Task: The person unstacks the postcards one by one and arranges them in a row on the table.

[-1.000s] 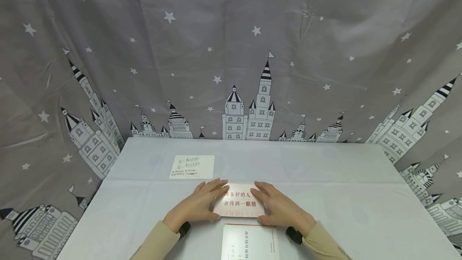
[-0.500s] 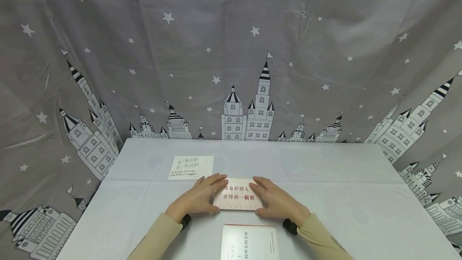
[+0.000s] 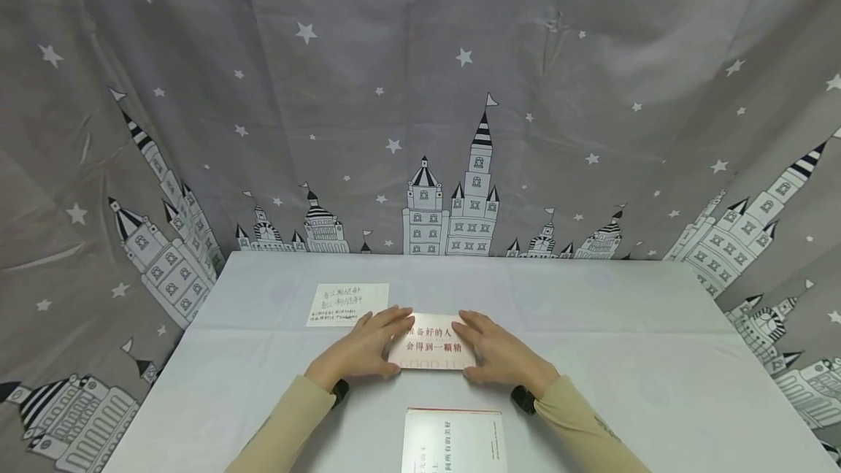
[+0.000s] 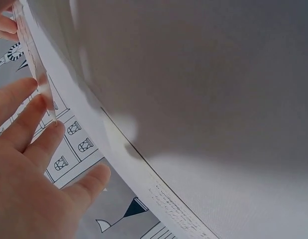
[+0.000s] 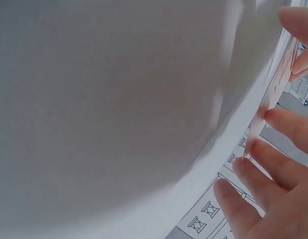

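Observation:
Both hands hold a pale card point(image 3: 432, 341) with red Chinese characters, its characters upright in the head view. My left hand point(image 3: 361, 349) grips its left side, thumb near the lower corner and fingers by the upper one. On the opposite side my right hand point(image 3: 502, 352) grips it the same way. In the left wrist view, fingertips touch the edge of the card point(image 4: 32, 52), and the right wrist view has fingertips along the card point(image 5: 280, 72) too. Whether the card rests on the table is hard to tell.
A cream card point(image 3: 348, 304) with handwriting lies at the back left of the white table point(image 3: 624, 356). Nearer me is a white stack of cards or a booklet point(image 3: 453, 444) with a red top edge, cut off below. A grey castle-print curtain point(image 3: 420, 93) hangs behind.
Both hands and the red-lettered card have moved away from me, toward the back of the table, widening the gap to the white stack. The handwritten card has stayed put.

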Action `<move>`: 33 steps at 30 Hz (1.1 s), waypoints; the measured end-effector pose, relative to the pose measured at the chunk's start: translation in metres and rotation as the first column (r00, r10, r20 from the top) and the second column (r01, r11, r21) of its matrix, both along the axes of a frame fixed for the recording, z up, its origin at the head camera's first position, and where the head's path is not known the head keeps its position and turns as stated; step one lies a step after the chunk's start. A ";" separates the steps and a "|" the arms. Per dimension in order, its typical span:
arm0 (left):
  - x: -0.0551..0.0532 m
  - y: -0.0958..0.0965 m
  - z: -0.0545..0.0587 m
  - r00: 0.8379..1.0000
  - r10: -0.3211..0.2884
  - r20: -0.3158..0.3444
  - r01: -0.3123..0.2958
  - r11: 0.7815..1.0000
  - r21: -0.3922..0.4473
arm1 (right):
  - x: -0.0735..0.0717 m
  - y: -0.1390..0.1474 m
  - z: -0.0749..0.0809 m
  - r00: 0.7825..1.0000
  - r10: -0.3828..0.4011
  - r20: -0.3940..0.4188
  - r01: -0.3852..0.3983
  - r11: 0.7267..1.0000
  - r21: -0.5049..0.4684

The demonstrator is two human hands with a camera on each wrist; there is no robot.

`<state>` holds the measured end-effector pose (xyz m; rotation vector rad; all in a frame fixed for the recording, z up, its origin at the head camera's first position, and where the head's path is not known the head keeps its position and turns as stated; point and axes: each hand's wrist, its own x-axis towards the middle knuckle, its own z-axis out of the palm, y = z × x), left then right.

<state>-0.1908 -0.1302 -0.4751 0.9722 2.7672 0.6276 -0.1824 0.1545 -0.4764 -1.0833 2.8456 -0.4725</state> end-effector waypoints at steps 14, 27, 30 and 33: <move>-0.012 0.001 -0.003 1.000 0.025 -0.004 -0.025 1.000 0.017 | -0.014 -0.005 0.000 1.000 -0.015 -0.010 0.015 1.000 0.006; -0.026 0.002 -0.008 0.999 0.042 -0.025 -0.042 0.999 0.011 | -0.026 -0.009 -0.001 0.999 -0.004 -0.045 0.005 1.000 0.022; -0.029 0.002 -0.008 0.999 0.043 -0.021 -0.042 0.999 0.021 | -0.029 -0.010 0.000 0.999 -0.007 -0.037 0.008 1.000 0.023; -0.032 0.002 -0.008 0.999 0.047 -0.019 -0.047 0.999 0.019 | -0.032 -0.011 0.001 0.999 -0.007 -0.035 0.008 1.000 0.025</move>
